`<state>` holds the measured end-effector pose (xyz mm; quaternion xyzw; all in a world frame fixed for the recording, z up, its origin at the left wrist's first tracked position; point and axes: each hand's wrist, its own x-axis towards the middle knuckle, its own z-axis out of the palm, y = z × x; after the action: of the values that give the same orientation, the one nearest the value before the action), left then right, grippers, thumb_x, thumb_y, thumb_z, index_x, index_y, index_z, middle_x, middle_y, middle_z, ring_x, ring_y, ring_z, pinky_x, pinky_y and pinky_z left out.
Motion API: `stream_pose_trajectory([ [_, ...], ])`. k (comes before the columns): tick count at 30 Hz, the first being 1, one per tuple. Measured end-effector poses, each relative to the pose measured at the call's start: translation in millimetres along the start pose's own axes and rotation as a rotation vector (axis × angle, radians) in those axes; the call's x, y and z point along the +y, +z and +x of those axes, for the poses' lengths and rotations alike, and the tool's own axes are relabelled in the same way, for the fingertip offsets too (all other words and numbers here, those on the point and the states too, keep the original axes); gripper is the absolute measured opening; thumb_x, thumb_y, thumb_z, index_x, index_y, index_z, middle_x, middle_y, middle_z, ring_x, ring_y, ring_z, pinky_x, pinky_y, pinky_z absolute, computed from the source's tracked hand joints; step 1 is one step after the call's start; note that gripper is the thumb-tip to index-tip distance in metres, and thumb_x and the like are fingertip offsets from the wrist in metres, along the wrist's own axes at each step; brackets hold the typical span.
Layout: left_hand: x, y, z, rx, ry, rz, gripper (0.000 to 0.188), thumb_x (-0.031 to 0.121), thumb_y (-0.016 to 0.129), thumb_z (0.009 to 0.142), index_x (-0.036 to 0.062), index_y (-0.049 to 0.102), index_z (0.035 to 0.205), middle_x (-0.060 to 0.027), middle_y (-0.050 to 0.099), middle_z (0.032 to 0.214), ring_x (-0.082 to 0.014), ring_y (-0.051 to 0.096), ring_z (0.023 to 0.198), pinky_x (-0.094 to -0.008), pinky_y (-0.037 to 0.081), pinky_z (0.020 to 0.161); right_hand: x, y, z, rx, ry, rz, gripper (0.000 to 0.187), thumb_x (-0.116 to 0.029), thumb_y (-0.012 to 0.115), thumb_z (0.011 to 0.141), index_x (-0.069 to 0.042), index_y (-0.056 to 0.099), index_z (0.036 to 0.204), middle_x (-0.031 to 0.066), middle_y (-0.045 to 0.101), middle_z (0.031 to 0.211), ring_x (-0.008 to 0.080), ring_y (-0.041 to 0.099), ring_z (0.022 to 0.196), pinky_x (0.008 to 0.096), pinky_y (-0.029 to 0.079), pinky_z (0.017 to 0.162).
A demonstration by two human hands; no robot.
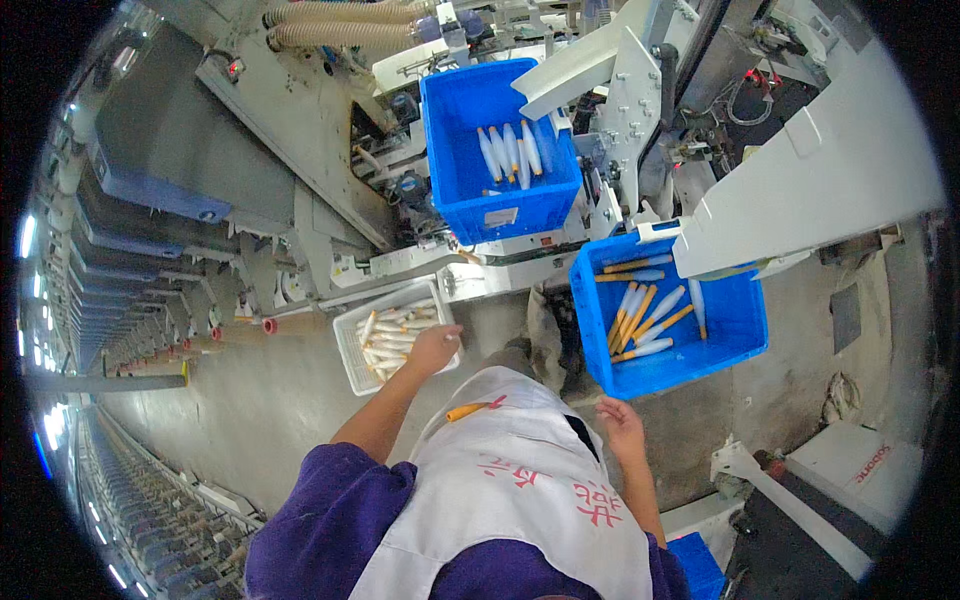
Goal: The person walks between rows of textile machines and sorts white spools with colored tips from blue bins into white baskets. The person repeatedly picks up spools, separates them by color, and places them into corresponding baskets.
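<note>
My left hand [437,348] is closed over the right side of a white plastic basket [346,343]. The basket holds many slim yarn bobbins [393,335], cream-white with some orange ends. Lower right, my right hand [622,425] hangs by the near corner of a blue bin [680,377], fingers loosely curled and apart, with nothing visible in them. Whether its fingertips touch the bin I cannot tell. Inside that bin lie several orange-ended bobbins [655,315] wound with white yarn. An orange bobbin tube [465,411] sticks out at the front of my white apron [500,470].
A second blue bin [500,215] with several white bobbins stands ahead against the machine. A white metal chute [585,60] slopes over it; a large white panel [820,180] overhangs the right bin. Long spinning frames [150,190] run along the left. Grey floor [240,400] lies between them.
</note>
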<state>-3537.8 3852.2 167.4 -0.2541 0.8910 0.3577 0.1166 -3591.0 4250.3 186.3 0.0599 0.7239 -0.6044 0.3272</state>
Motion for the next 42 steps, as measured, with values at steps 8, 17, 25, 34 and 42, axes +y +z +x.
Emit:
stream_pose_trajectory([
  [8,80,-85,196,0.465,0.264,-0.306,0.032,0.013,0.058,0.079,0.0049,0.059,0.109,-0.0111,0.065,0.093,-0.0231,0.062,0.082,-0.0304,0.048,0.076,-24,37,41,0.099,0.094,0.009,0.028,0.001,0.052,0.083,0.004,0.052,0.111,0.0107,0.062,0.099,0.0167,0.059,0.089,0.0275,0.046,0.083],
  [17,65,-42,499,0.165,-0.546,-0.158,0.083,0.035,0.069,0.065,-0.0003,0.032,0.131,-0.0249,0.042,0.126,-0.0379,0.047,0.113,-0.0434,0.042,0.092,-49,119,81,0.129,0.358,0.016,0.022,0.0,0.052,0.086,0.003,0.053,0.108,0.0098,0.063,0.097,0.0164,0.06,0.088,0.0279,0.046,0.083],
  [25,51,53,542,0.101,-0.655,-0.01,0.112,0.029,0.075,0.062,0.0035,0.0,0.141,-0.0274,0.03,0.132,-0.04,0.041,0.117,-0.043,0.038,0.098,-64,151,78,0.302,0.434,0.133,0.023,-0.004,0.057,0.083,-0.001,0.056,0.106,0.0087,0.062,0.093,0.0146,0.058,0.085,0.0278,0.047,0.077],
  [34,-19,53,513,0.229,-0.448,-0.063,0.105,0.007,0.07,0.062,0.0059,0.003,0.142,-0.0218,0.048,0.12,-0.036,0.056,0.099,-0.0443,0.049,0.081,-85,164,97,0.255,0.494,0.072,0.025,-0.003,0.055,0.084,-0.001,0.054,0.109,0.0094,0.059,0.101,0.0161,0.057,0.09,0.0285,0.047,0.078],
  [42,55,11,513,-0.052,-0.772,-0.901,0.041,0.0,0.063,0.061,-0.0007,0.047,0.098,-0.011,0.056,0.081,-0.0232,0.055,0.064,-0.0348,0.043,0.048,-100,155,118,0.201,0.165,-0.026,0.024,-0.007,0.054,0.086,-0.003,0.053,0.11,0.0083,0.059,0.101,0.0162,0.056,0.091,0.0279,0.045,0.08],
])
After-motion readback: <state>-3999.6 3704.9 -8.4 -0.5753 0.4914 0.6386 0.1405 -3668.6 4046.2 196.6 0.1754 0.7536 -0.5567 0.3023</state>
